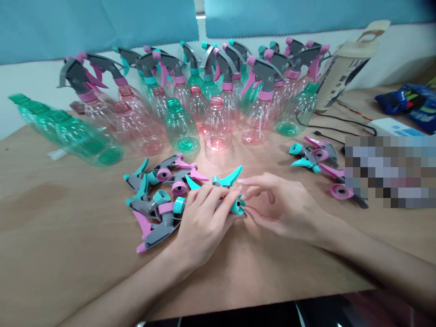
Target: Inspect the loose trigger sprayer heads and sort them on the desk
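My left hand (206,218) is closed around a grey spray trigger head with a teal lever (232,177) and a teal screw collar (238,205); most of its grey body is hidden by the fingers. The collar's opening faces right. At its rim are the thumb and a finger of my right hand (286,206), while the index finger stretches out above. Whether a small part sits between those fingertips is hidden. Close beside my left hand, more trigger heads (166,225) in grey, pink and teal lie in a loose pile, one teal collar (179,205) touching or nearly touching the hand.
Behind the hands stand clear pink bottles (218,129) and green bottles (183,131), many topped with trigger heads. Nested green bottles (85,136) lie at left. Several trigger heads (341,191) lie at right, near a black cable (335,117), a tall cup (345,68) and a blue packet (413,106).
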Demonstrator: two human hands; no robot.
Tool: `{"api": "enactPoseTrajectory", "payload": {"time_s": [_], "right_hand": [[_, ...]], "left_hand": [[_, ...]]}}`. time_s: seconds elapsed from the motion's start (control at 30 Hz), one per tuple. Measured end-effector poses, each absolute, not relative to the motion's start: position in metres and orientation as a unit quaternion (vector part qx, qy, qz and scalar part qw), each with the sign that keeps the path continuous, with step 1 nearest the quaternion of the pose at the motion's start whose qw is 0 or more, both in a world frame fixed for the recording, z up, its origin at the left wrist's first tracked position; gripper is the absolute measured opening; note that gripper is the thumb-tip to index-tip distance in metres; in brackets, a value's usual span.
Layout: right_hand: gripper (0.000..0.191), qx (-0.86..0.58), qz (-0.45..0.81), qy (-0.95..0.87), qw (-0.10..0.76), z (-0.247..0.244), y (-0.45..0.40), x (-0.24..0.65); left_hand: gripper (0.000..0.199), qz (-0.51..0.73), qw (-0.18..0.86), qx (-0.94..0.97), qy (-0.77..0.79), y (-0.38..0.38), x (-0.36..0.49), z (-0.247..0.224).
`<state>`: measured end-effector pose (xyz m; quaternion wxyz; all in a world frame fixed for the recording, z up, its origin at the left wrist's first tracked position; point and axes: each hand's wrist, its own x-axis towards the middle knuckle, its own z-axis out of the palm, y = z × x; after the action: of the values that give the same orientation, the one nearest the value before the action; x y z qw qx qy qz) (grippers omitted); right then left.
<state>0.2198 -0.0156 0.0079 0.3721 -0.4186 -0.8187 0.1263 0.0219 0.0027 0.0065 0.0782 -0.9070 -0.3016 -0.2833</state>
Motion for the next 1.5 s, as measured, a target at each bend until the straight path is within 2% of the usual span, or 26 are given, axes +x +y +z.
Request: {"api": "enactPoseTrajectory", "payload": {"time_s": [0.17,0.43,0.63,0.8,0.97,1.1,1.23,1.37,1.43,1.5], "right_hand": [[0.043,-0.438,0.138,-0.808,0.368,0.011,-0.019,0.22],[0.039,-0.394,0.121,-0.825,0.386,0.003,-0.02,0.223],[0.026,-0.381,0.129,-0.826,0.394,0.0,-0.018,0.22],[0.026,-0.355,0.119,-0.818,0.436,-0.002,-0.017,0.215],[0.023,-0.344,0.119,-0.818,0.445,0.004,-0.017,0.214],[0.027,-0.327,0.129,-0.815,0.46,0.017,-0.016,0.214],[0.028,-0.33,0.109,-0.792,0.502,0.027,-0.018,0.213],[0.024,-0.369,0.087,-0.782,0.494,0.027,-0.02,0.212],[0.023,-0.381,0.084,-0.786,0.48,0.025,-0.022,0.211],[0.021,-0.395,0.081,-0.791,0.46,0.025,-0.025,0.209]], "left_hand": [[0.023,-0.296,0.041,-0.907,-0.297,0.003,0.023,0.005],[0.036,-0.269,-0.172,-0.895,-0.312,0.005,0.021,0.006],[0.031,-0.271,-0.201,-0.887,-0.314,0.007,0.021,0.004],[0.035,-0.274,-0.209,-0.882,-0.32,0.006,0.022,0.003],[0.025,-0.283,-0.195,-0.881,-0.326,0.002,0.025,0.009],[0.026,-0.316,-0.141,-0.877,-0.333,0.001,0.022,0.018],[0.031,-0.348,-0.049,-0.86,-0.37,0.006,0.005,0.035],[0.035,-0.374,0.076,-0.826,-0.415,0.022,-0.026,0.05],[0.036,-0.365,0.086,-0.822,-0.427,0.03,-0.041,0.051],[0.037,-0.307,0.055,-0.843,-0.438,0.036,-0.052,0.049]]}}
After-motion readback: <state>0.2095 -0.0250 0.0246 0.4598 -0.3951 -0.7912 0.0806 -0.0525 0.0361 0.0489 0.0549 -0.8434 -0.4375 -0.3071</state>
